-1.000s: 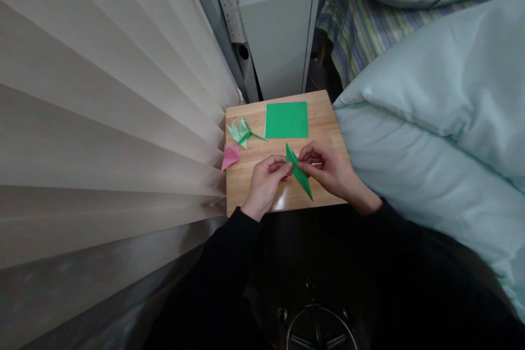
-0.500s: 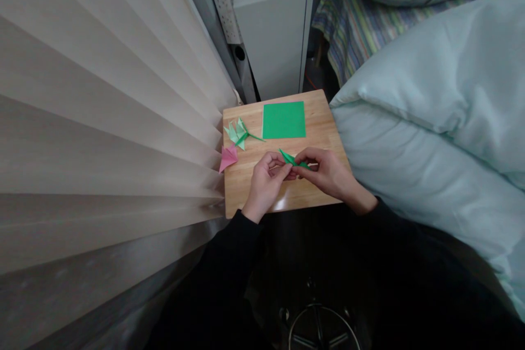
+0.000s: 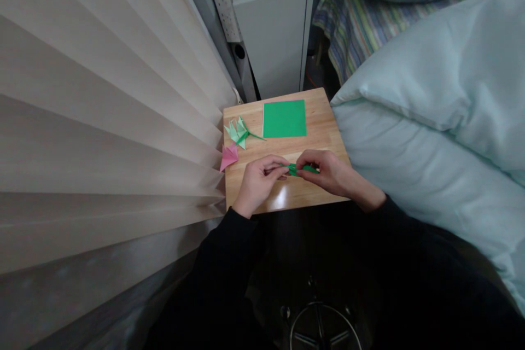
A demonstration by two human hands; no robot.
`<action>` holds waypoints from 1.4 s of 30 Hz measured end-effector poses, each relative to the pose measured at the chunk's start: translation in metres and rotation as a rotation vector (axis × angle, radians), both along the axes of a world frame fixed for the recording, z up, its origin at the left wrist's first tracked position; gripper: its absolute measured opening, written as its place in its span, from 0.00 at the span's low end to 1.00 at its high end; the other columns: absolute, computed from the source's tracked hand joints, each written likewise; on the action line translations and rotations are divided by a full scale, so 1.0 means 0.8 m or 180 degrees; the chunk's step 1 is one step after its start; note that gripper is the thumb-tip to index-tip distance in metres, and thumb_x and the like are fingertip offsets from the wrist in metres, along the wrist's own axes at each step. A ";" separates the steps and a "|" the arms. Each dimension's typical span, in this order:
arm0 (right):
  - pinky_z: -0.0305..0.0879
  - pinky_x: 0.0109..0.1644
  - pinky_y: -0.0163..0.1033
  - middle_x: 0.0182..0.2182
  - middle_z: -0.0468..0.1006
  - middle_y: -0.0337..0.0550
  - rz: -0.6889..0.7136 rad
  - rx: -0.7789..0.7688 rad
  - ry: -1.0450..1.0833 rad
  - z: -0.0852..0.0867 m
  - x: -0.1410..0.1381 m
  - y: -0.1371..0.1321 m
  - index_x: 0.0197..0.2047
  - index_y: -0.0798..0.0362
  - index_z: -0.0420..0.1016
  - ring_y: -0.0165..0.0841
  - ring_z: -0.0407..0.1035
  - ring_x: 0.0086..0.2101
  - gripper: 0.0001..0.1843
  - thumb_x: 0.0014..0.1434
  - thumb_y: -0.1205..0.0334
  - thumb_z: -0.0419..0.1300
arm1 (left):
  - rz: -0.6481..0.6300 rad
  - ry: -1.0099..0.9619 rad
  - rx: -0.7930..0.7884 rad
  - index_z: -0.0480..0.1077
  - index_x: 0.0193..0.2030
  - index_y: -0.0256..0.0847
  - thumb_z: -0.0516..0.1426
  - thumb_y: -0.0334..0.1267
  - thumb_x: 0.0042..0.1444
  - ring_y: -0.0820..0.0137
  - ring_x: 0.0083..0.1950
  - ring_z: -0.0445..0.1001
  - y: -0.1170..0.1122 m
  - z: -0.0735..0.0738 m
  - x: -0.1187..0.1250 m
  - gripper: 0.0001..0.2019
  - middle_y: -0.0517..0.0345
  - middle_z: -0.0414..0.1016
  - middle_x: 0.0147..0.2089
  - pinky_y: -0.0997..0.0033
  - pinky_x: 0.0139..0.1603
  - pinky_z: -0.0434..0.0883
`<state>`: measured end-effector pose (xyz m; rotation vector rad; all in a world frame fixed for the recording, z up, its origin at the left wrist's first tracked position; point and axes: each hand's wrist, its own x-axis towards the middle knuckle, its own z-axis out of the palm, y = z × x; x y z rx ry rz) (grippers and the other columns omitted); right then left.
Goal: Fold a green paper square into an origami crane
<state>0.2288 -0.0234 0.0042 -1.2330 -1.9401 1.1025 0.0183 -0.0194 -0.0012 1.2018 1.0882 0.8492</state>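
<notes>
Folded green paper [image 3: 292, 169] is over the front part of the wooden table [image 3: 320, 120]. The left hand [image 3: 257, 181] pinches one side and the right hand [image 3: 330, 172] pinches the other. A flat green sheet [image 3: 284, 118] lies behind it, and some pink paper [image 3: 229, 157] sits to the left.

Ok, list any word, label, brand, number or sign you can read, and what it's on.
No readable text anywhere in view.
White speckled panel beside the cabinet: small marks, too blurred to tell.
Green sheet, folded green paper, pink paper piece: no lettering visible.
</notes>
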 end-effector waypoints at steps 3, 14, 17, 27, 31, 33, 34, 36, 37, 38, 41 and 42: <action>0.61 0.36 0.38 0.32 0.80 0.42 0.0018 -0.0034 -0.0013 0.003 0.000 0.000 0.35 0.53 0.78 0.32 0.69 0.31 0.05 0.61 0.63 0.62 | 0.0097 -0.0079 -0.0121 0.79 0.35 0.38 0.71 0.45 0.49 0.68 0.33 0.82 -0.001 0.003 0.003 0.13 0.55 0.83 0.33 0.64 0.40 0.82; 0.61 0.36 0.38 0.31 0.80 0.42 0.0047 -0.0044 -0.0084 0.007 -0.002 -0.001 0.33 0.53 0.77 0.32 0.68 0.31 0.06 0.62 0.63 0.61 | 0.0479 -0.0133 0.0000 0.79 0.32 0.39 0.71 0.41 0.49 0.72 0.31 0.80 -0.012 0.005 0.013 0.10 0.58 0.81 0.30 0.72 0.38 0.80; 0.61 0.36 0.38 0.31 0.80 0.42 -0.0015 -0.0020 -0.0066 0.007 -0.004 -0.003 0.32 0.53 0.77 0.32 0.68 0.30 0.07 0.62 0.63 0.60 | 0.0570 -0.0028 0.0073 0.76 0.33 0.39 0.72 0.42 0.48 0.71 0.29 0.80 -0.012 0.006 0.015 0.12 0.59 0.81 0.28 0.72 0.34 0.78; 0.60 0.36 0.38 0.29 0.78 0.41 -0.0306 0.0064 0.0070 0.010 -0.014 -0.008 0.33 0.53 0.76 0.32 0.68 0.30 0.07 0.62 0.60 0.63 | 0.0929 -0.0762 -0.0439 0.74 0.39 0.39 0.73 0.44 0.47 0.72 0.34 0.81 -0.016 0.006 0.019 0.18 0.60 0.82 0.32 0.69 0.42 0.79; 0.60 0.36 0.39 0.30 0.78 0.42 -0.0391 0.0229 0.0072 0.010 -0.018 -0.009 0.32 0.53 0.75 0.33 0.68 0.31 0.07 0.62 0.62 0.63 | 0.1170 -0.0889 -0.0361 0.75 0.38 0.39 0.73 0.43 0.47 0.72 0.36 0.81 -0.017 0.002 0.024 0.17 0.59 0.83 0.34 0.70 0.42 0.79; 0.60 0.36 0.39 0.31 0.78 0.42 -0.0427 0.0283 0.0035 0.009 -0.018 -0.010 0.32 0.53 0.75 0.33 0.69 0.32 0.06 0.62 0.63 0.63 | 0.1210 -0.0906 -0.0335 0.76 0.38 0.39 0.73 0.42 0.47 0.72 0.37 0.81 -0.018 0.001 0.025 0.16 0.59 0.83 0.35 0.69 0.44 0.79; 0.60 0.36 0.39 0.31 0.77 0.42 -0.0438 0.0304 0.0025 0.009 -0.019 -0.010 0.33 0.53 0.75 0.33 0.69 0.32 0.06 0.62 0.63 0.63 | 0.1187 -0.0916 -0.0355 0.76 0.37 0.39 0.73 0.42 0.46 0.72 0.37 0.81 -0.018 0.001 0.026 0.16 0.59 0.82 0.36 0.69 0.44 0.79; 0.59 0.36 0.39 0.31 0.77 0.41 -0.0443 0.0330 0.0018 0.008 -0.019 -0.011 0.33 0.52 0.74 0.33 0.68 0.32 0.05 0.62 0.64 0.63 | 0.1109 -0.0913 -0.0417 0.76 0.36 0.39 0.73 0.41 0.46 0.73 0.37 0.80 -0.019 0.001 0.026 0.15 0.59 0.81 0.35 0.68 0.45 0.78; 0.59 0.36 0.39 0.31 0.77 0.41 -0.0439 0.0330 0.0016 0.008 -0.019 -0.011 0.33 0.52 0.74 0.33 0.68 0.32 0.05 0.62 0.64 0.63 | 0.1077 -0.0901 -0.0438 0.76 0.35 0.39 0.73 0.41 0.46 0.73 0.37 0.79 -0.019 0.001 0.026 0.14 0.59 0.81 0.35 0.69 0.45 0.78; 0.59 0.35 0.39 0.30 0.77 0.41 -0.0431 0.0323 0.0015 0.008 -0.019 -0.011 0.33 0.52 0.74 0.33 0.68 0.31 0.05 0.62 0.64 0.63 | 0.1055 -0.0895 -0.0451 0.76 0.34 0.39 0.73 0.41 0.46 0.74 0.36 0.78 -0.019 0.001 0.026 0.14 0.60 0.80 0.35 0.69 0.45 0.78; 0.60 0.36 0.38 0.30 0.77 0.41 -0.0394 0.0327 0.0036 0.009 -0.019 -0.011 0.33 0.52 0.74 0.32 0.68 0.31 0.05 0.62 0.64 0.62 | 0.1066 -0.0947 -0.0480 0.76 0.33 0.40 0.73 0.42 0.46 0.75 0.35 0.77 -0.018 0.003 0.026 0.13 0.61 0.79 0.34 0.71 0.43 0.77; 0.60 0.36 0.38 0.30 0.77 0.41 -0.0382 0.0344 0.0040 0.010 -0.019 -0.011 0.33 0.52 0.74 0.32 0.68 0.31 0.05 0.62 0.65 0.62 | 0.1087 -0.0964 -0.0491 0.76 0.33 0.40 0.73 0.43 0.46 0.76 0.35 0.76 -0.018 0.004 0.026 0.13 0.61 0.79 0.34 0.72 0.43 0.76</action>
